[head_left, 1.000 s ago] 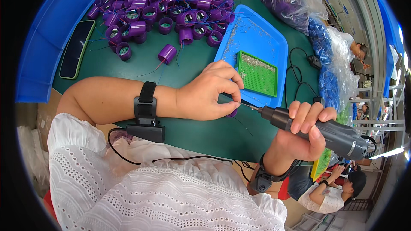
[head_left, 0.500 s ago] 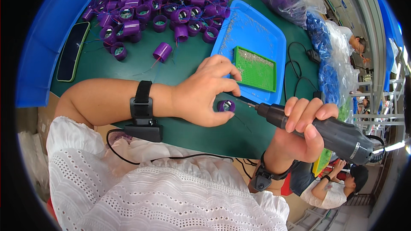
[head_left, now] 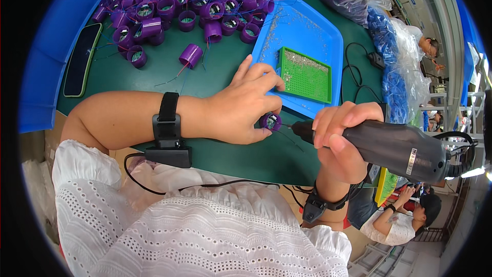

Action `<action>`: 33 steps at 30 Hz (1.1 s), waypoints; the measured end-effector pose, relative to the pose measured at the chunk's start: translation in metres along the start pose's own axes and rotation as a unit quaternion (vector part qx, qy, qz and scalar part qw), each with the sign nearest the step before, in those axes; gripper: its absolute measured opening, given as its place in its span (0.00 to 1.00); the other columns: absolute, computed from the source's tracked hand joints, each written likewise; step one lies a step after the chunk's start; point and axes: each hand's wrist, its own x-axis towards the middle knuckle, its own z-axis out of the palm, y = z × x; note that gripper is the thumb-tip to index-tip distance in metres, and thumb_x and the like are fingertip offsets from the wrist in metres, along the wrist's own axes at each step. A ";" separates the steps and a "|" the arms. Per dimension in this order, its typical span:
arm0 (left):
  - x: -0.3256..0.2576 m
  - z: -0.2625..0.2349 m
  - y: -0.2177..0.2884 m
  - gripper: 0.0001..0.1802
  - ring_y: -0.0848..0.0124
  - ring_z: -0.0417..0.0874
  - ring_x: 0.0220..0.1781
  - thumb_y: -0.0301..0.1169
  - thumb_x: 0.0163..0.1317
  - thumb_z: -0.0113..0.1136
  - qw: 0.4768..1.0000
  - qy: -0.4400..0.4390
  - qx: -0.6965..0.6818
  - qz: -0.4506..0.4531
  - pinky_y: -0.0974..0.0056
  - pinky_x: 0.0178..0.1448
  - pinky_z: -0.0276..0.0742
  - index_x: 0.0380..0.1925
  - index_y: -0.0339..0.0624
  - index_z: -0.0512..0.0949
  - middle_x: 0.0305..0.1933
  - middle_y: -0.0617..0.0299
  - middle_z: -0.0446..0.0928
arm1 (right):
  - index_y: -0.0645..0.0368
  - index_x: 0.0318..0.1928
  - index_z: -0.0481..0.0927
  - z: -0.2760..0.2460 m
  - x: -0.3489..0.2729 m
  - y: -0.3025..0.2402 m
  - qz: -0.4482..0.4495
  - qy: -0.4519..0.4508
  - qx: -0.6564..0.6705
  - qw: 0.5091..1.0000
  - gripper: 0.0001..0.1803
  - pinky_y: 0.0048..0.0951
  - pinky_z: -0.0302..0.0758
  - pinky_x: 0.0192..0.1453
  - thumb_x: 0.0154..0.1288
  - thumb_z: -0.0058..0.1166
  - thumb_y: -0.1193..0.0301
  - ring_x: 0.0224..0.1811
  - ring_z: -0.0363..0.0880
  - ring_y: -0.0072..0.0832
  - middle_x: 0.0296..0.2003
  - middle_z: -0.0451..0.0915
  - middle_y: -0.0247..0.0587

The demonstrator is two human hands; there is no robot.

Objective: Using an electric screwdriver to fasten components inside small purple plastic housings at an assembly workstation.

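My left hand (head_left: 238,106) has its thumb and index finger closed about a small purple cup-shaped housing (head_left: 264,122) standing on the green mat. Inside that housing a circuit board with a white part shows, and thin wires trail from it. In my right hand (head_left: 344,141) is a black electric screwdriver (head_left: 394,146), lying almost level. Its thin bit points left, with the tip at the housing's right rim; whether they touch I cannot tell. Next to my left fingertips, a green perforated screw tray (head_left: 310,84) holding small metal screws sits in a blue tray (head_left: 325,31).
Many purple housings with wires (head_left: 212,10) are heaped at the far side; a single housing (head_left: 190,56) lies nearer. A phone (head_left: 82,60) rests at the left beside a blue bin (head_left: 43,54). Plastic bags (head_left: 387,56) and a black cable (head_left: 348,64) lie at the right. Other people sit beyond.
My right hand has brought the screwdriver left and slightly up, its bit now at the housing. My left thumb and index finger have drawn closer round the housing.
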 end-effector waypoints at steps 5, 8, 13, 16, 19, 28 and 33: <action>-0.001 0.000 -0.001 0.15 0.53 0.57 0.62 0.33 0.41 0.69 1.000 0.003 -0.004 -0.001 0.31 0.65 0.42 0.29 0.42 0.76 0.51 0.53 0.64 | 0.59 0.37 0.65 0.001 0.002 0.006 0.013 -0.025 0.012 1.000 0.15 0.25 0.69 0.26 0.50 0.55 0.82 0.18 0.69 0.24 0.19 0.70 0.35; 0.000 0.000 -0.001 0.15 0.54 0.58 0.62 0.33 0.41 0.69 1.000 0.001 -0.007 0.000 0.31 0.65 0.41 0.29 0.41 0.76 0.51 0.53 0.64 | 0.60 0.37 0.65 0.002 0.003 0.007 0.010 -0.024 0.008 1.000 0.15 0.25 0.68 0.25 0.50 0.54 0.83 0.18 0.70 0.24 0.19 0.70 0.35; 0.001 0.000 -0.002 0.15 0.53 0.58 0.62 0.33 0.41 0.69 1.000 0.004 -0.005 0.001 0.31 0.65 0.41 0.28 0.41 0.76 0.51 0.52 0.64 | 0.61 0.37 0.66 0.001 0.005 0.010 0.012 -0.029 0.021 0.999 0.15 0.25 0.68 0.24 0.49 0.53 0.84 0.18 0.70 0.24 0.20 0.70 0.36; 0.001 0.000 -0.002 0.15 0.53 0.58 0.62 0.33 0.41 0.69 1.000 0.002 -0.003 -0.001 0.31 0.65 0.42 0.28 0.41 0.76 0.51 0.52 0.64 | 0.61 0.38 0.65 0.002 0.004 0.009 0.022 -0.030 0.005 0.999 0.15 0.27 0.68 0.27 0.49 0.52 0.81 0.18 0.69 0.25 0.20 0.70 0.37; 0.000 0.001 -0.001 0.15 0.53 0.58 0.62 0.33 0.40 0.69 1.000 0.001 -0.003 -0.004 0.31 0.65 0.42 0.28 0.40 0.76 0.51 0.52 0.64 | 0.61 0.38 0.64 0.002 0.003 0.012 0.019 -0.041 -0.001 0.999 0.15 0.26 0.67 0.27 0.49 0.52 0.82 0.18 0.69 0.25 0.20 0.70 0.37; 0.000 0.002 -0.002 0.14 0.54 0.59 0.62 0.31 0.39 0.69 1.000 0.012 -0.026 -0.010 0.30 0.65 0.42 0.27 0.40 0.78 0.52 0.53 0.65 | 0.60 0.34 0.63 0.005 0.009 0.019 0.038 -0.071 0.034 0.996 0.16 0.24 0.67 0.24 0.48 0.52 0.87 0.20 0.68 0.23 0.20 0.69 0.36; 0.002 0.001 -0.001 0.14 0.54 0.59 0.62 0.31 0.40 0.69 0.999 0.014 -0.035 0.003 0.30 0.65 0.41 0.28 0.40 0.79 0.52 0.53 0.66 | 0.60 0.34 0.63 0.002 0.013 0.022 0.042 -0.089 0.045 0.994 0.15 0.24 0.67 0.25 0.48 0.51 0.87 0.20 0.68 0.23 0.21 0.69 0.37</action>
